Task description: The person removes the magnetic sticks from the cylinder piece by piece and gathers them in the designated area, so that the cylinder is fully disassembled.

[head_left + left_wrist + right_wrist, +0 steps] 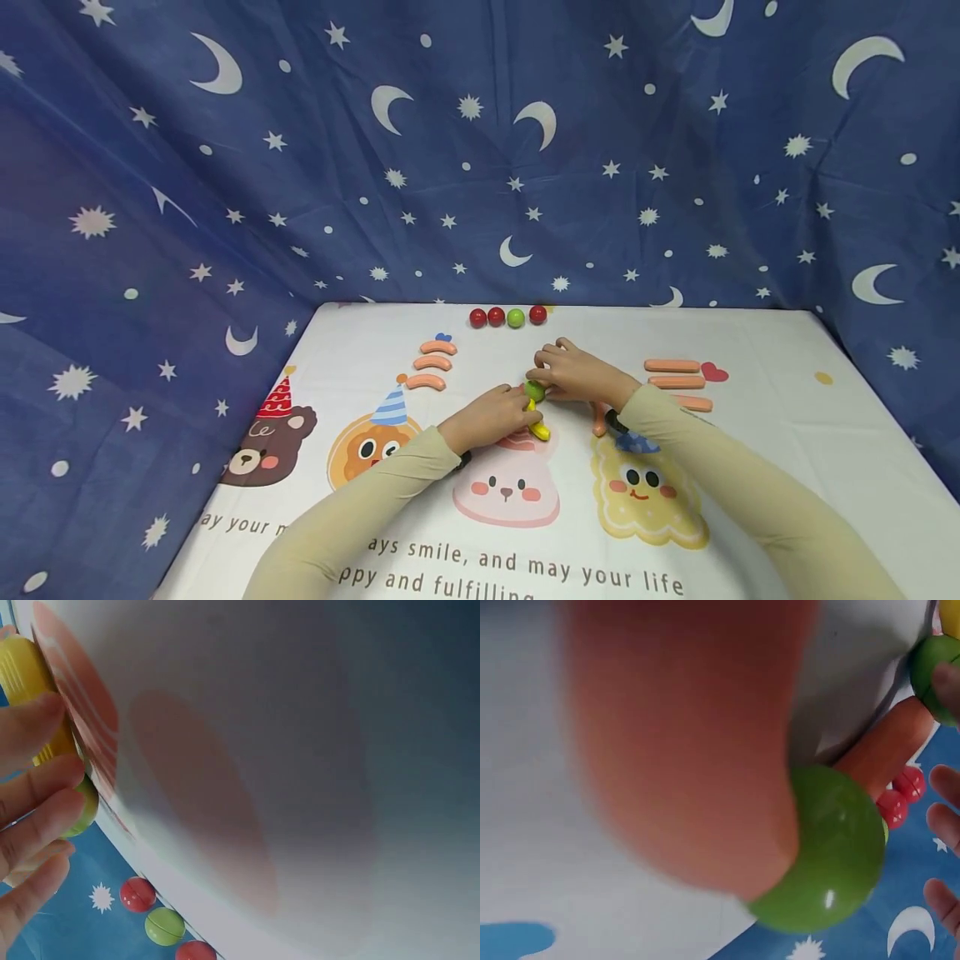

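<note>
In the head view my left hand (491, 415) pinches a yellow toy banana (538, 427); the left wrist view shows the thumb across the ribbed yellow banana (21, 671). My right hand (573, 372) holds a green ball (534, 390) just above the banana, its thumb on the seamed green ball (928, 675) in the right wrist view. Behind that ball lies a toy sausage (889, 746), then a second green ball (832, 847). A large blurred pinkish-orange shape fills the near side, probably the sausage (598, 419) beside my right wrist. My right hand hides part of this row from above.
Three curved sausages (432, 363) lie stacked on the left of the white printed tablecloth (787, 467). Three straight sausages (677, 382) lie on the right, partly behind my sleeve. Red balls (497, 317) and a green one (515, 318) line the far edge, before a blue curtain (465, 217).
</note>
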### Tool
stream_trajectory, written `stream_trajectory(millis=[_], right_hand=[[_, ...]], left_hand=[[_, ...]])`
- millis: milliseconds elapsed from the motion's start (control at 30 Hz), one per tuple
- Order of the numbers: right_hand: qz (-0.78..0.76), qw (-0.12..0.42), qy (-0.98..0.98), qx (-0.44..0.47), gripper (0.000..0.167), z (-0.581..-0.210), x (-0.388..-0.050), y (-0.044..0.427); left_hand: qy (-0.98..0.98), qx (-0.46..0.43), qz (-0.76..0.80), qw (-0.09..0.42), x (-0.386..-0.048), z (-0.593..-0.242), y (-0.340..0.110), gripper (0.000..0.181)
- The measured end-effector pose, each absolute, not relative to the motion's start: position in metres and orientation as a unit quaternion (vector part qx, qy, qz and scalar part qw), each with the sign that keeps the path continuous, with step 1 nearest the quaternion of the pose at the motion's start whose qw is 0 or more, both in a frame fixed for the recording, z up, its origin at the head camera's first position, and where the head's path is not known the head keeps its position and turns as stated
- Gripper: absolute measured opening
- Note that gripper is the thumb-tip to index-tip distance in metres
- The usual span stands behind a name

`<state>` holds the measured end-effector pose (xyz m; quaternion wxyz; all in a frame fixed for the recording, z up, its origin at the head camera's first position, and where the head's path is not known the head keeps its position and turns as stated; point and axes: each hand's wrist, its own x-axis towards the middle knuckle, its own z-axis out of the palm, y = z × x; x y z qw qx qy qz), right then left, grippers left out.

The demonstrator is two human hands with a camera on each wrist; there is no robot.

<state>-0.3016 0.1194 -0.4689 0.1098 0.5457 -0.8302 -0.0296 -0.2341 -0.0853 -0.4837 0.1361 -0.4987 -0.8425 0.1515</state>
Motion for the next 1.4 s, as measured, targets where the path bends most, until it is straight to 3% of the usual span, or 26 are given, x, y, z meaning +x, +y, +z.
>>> stream_trajectory(millis=[567,1000,1400], right_hand=[[0.004,0.115,-0.818,0.563,0.037,-0.481,-0.306,0.113],[-0.002,0.139,-0.808,0.572,0.034,-0.485,-0.310,0.114],[-0.008,0.118,-0.818,0.564,0.036,-0.481,-0.309,0.114]], left_hand=[[-0.849,-0.504,0.126,0.095,-0.236,-0.480,-0.099,0.010],[-0.805,-0.551,0.165,0.145,-0.252,-0.482,-0.101,0.011],[-0.791,-0.573,0.166,0.139,-0.235,-0.475,-0.106,0.019]])
